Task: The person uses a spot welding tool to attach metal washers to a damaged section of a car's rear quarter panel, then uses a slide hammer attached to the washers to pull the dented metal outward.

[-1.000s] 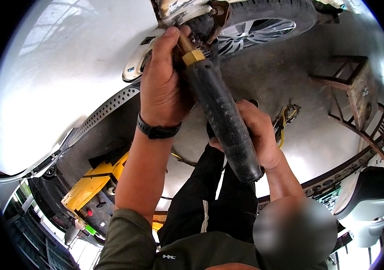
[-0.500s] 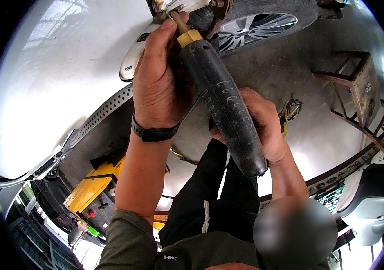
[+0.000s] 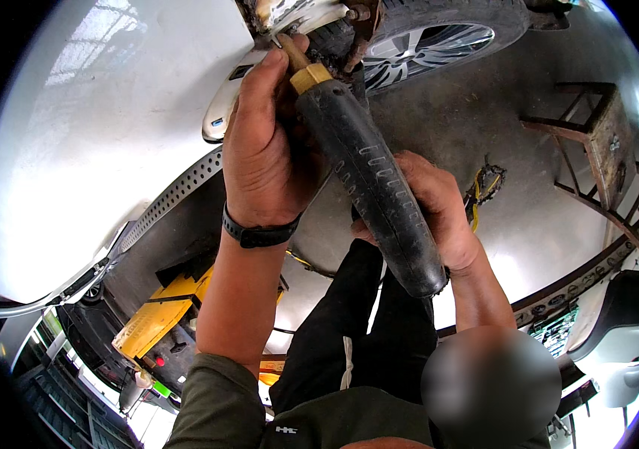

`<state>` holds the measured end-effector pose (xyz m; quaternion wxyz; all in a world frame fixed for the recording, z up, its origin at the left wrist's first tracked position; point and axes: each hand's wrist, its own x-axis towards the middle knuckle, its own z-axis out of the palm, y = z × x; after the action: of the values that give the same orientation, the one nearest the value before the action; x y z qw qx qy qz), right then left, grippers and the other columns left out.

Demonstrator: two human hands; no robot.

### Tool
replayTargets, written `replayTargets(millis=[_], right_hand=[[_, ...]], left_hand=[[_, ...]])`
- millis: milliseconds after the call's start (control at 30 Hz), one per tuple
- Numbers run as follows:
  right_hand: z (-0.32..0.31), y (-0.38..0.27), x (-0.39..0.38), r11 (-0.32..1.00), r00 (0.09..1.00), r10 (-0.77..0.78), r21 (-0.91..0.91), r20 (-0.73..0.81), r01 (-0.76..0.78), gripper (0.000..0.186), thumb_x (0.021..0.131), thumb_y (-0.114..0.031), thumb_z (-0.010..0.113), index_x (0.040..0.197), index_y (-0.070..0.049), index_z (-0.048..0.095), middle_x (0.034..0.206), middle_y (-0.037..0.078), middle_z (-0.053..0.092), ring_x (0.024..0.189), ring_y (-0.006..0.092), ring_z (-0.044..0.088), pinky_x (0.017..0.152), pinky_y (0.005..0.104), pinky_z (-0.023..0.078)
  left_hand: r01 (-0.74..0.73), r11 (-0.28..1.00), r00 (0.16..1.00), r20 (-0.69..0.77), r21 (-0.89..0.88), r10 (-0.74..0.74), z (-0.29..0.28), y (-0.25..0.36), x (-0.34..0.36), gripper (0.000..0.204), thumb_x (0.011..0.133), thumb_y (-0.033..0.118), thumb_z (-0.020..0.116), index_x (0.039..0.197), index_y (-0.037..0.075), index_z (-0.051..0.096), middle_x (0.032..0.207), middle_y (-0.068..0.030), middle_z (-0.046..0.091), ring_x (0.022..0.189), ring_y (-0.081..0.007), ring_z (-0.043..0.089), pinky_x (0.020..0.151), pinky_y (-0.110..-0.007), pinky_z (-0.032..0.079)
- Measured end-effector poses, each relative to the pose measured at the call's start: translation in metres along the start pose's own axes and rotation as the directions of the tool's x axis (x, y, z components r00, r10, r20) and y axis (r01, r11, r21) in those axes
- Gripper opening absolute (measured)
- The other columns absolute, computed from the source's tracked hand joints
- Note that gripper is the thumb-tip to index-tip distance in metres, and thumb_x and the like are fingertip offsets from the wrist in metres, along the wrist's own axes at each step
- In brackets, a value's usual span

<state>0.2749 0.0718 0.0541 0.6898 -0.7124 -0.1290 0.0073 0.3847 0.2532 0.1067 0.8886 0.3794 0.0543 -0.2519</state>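
Observation:
A black welding gun point(image 3: 375, 179) with a brass collar point(image 3: 310, 77) and a brass rod at its nose slants across the middle, nose up and to the left. My right hand point(image 3: 443, 209) is closed round its grip below the rear body, the fingers partly hidden. My left hand point(image 3: 263, 165), with a black band on the wrist, is closed about the front end. Its thumb lies along the brass rod, and the other fingers are mostly behind the tool. Beside the rod tip shows a thin metal bit. The tip is close to a bare, rusty edge of white car bodywork point(image 3: 285, 13).
White car body panels point(image 3: 95, 150) fill the left. A tyre with an alloy wheel point(image 3: 431, 49) is at the top. Right of me stand a worn wooden stool point(image 3: 604, 153) and a yellow cable point(image 3: 478, 202) on the floor. A yellow metal cart point(image 3: 162, 318) is lower left.
The gun's nose and my left hand sit slightly lower in the picture, along with a small shift of the whole view. Both hands keep the same hold.

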Motion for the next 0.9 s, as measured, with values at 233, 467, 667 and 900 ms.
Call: replayTargets(millis=[233, 467, 667, 900], right_hand=[[0.000, 0.003, -0.001, 0.999, 0.999, -0.038, -0.032, -0.032, 0.037, 0.042, 0.065, -0.007, 0.091, 0.101, -0.005, 0.071, 0.094, 0.007, 0.072, 0.087, 0.0242, 0.067, 0.081, 0.0379, 0.049], [-0.005, 0.003, -0.001, 1.000, 1.000, -0.013, -0.010, 0.003, 0.013, 0.041, 0.072, -0.017, 0.078, 0.109, -0.003, 0.067, 0.110, 0.015, 0.069, 0.097, 0.0354, 0.064, 0.088, 0.0412, 0.048], [-0.006, 0.002, 0.001, 1.000, 1.000, -0.019, -0.017, 0.006, 0.019, 0.041, 0.072, -0.018, 0.078, 0.109, -0.003, 0.067, 0.111, 0.015, 0.069, 0.098, 0.0357, 0.065, 0.089, 0.0412, 0.049], [-0.008, -0.002, 0.002, 1.000, 1.000, -0.010, -0.023, 0.021, 0.011, 0.042, 0.073, -0.017, 0.077, 0.111, -0.002, 0.067, 0.112, 0.016, 0.069, 0.095, 0.0357, 0.065, 0.087, 0.0411, 0.049]], left_hand=[[-0.018, 0.998, 0.995, -0.097, 0.063, 0.024, 0.011, -0.001, 0.000, 0.036, 0.102, 0.039, 0.055, 0.124, 0.012, 0.064, 0.095, -0.0035, 0.072, 0.081, -0.0126, 0.070, 0.075, -0.029, 0.057], [-0.047, 0.984, 0.991, -0.118, 0.170, 0.067, 0.011, -0.003, 0.004, 0.035, 0.099, 0.041, 0.060, 0.122, 0.014, 0.065, 0.090, -0.0003, 0.072, 0.077, -0.0094, 0.068, 0.067, -0.025, 0.053], [-0.013, 0.996, 0.998, -0.061, 0.088, 0.018, -0.001, 0.000, 0.004, 0.042, 0.103, 0.035, 0.054, 0.132, 0.005, 0.058, 0.114, -0.0065, 0.069, 0.093, -0.0176, 0.070, 0.081, -0.036, 0.061], [-0.027, 0.999, 0.995, -0.099, 0.024, 0.030, 0.007, -0.002, 0.003, 0.041, 0.103, 0.035, 0.054, 0.130, 0.005, 0.059, 0.109, -0.0073, 0.069, 0.090, -0.0186, 0.070, 0.079, -0.036, 0.061]])
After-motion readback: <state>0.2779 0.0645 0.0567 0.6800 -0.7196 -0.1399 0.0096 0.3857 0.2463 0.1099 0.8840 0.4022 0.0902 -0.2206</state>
